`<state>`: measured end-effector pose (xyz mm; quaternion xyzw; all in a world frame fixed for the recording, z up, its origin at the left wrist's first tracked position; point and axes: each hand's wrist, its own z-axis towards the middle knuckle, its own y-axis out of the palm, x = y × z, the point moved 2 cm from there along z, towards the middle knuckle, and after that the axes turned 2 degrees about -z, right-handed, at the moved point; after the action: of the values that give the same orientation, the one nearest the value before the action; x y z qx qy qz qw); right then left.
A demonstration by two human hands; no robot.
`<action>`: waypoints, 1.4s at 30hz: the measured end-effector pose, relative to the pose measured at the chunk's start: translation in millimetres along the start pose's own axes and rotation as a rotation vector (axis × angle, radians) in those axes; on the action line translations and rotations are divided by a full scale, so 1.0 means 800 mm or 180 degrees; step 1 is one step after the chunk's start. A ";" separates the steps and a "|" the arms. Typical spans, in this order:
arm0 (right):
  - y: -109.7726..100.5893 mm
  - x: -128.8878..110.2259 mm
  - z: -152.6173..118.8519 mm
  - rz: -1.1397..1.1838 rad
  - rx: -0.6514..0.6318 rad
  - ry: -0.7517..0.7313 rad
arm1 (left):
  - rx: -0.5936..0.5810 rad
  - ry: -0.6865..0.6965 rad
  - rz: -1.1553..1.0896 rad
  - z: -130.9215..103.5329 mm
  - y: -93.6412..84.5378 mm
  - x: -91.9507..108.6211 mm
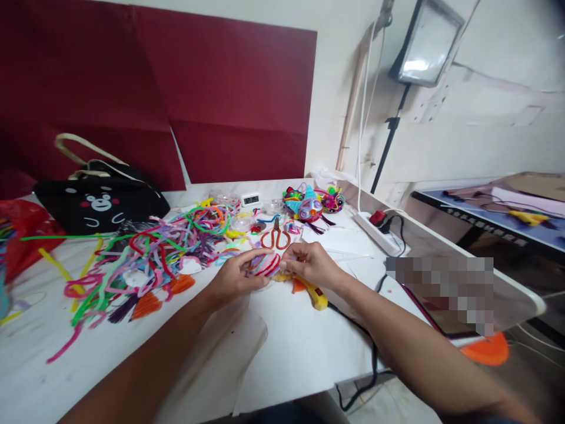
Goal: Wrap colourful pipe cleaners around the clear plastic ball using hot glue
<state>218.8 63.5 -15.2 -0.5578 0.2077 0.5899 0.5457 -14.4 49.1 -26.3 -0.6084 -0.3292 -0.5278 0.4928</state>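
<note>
Fingers of my left hand wrap round a small rounded craft piece striped in pink, red and lilac fuzzy stems. My right hand pinches at the piece's right side; whatever lies between its fingertips is too small to make out. Just under my right hand lies a yellow-handled tool with a black cord, its front end partly covered. Scissors with orange handles rest just beyond my hands. Farther back sit colourful fuzzy craft figures with dark tassels.
A tangled heap of pipe cleaners spreads over the left of the table, with orange and purple tassels at its near edge. Behind it stands a black bag. A white power strip and a lamp stand are at the right.
</note>
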 end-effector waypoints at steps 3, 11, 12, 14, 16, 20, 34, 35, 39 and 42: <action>0.003 0.001 0.001 0.0428 -0.0084 0.0213 | -0.0034 -0.0031 -0.0066 0.001 -0.002 -0.006; 0.003 0.001 0.004 0.1097 -0.0274 0.0522 | -0.0135 -0.0072 -0.0086 0.001 -0.002 -0.002; 0.003 0.000 0.004 0.1129 -0.0270 0.0531 | -0.0133 -0.0074 -0.0083 0.000 -0.002 -0.001; 0.002 -0.001 0.004 0.1186 -0.0258 0.0555 | -0.0119 -0.0050 -0.0070 -0.001 -0.002 0.000; 0.002 -0.003 0.005 0.1250 -0.0255 0.0603 | -0.0099 0.0005 -0.0082 -0.002 -0.002 0.001; 0.002 -0.006 0.004 0.1430 -0.0236 0.0674 | -0.0132 0.0094 -0.0126 -0.005 -0.004 0.006; 0.000 -0.017 0.000 0.1674 -0.0147 0.0749 | -0.0135 0.0440 0.0043 -0.013 -0.012 0.024; 0.000 -0.017 -0.001 0.1697 -0.0133 0.0781 | -0.0137 0.0435 0.0040 -0.014 -0.012 0.025; 0.002 -0.017 -0.003 0.1917 -0.0132 0.0910 | -0.0117 0.0457 0.0071 -0.016 -0.014 0.028; 0.006 -0.017 -0.005 0.2262 -0.0253 0.1019 | -0.0096 0.0560 0.0080 -0.017 -0.014 0.029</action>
<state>213.2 52.7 -6.3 -0.5568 0.4474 0.6552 0.2461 -23.6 36.5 -1.6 -0.5711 -0.2689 -0.5779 0.5172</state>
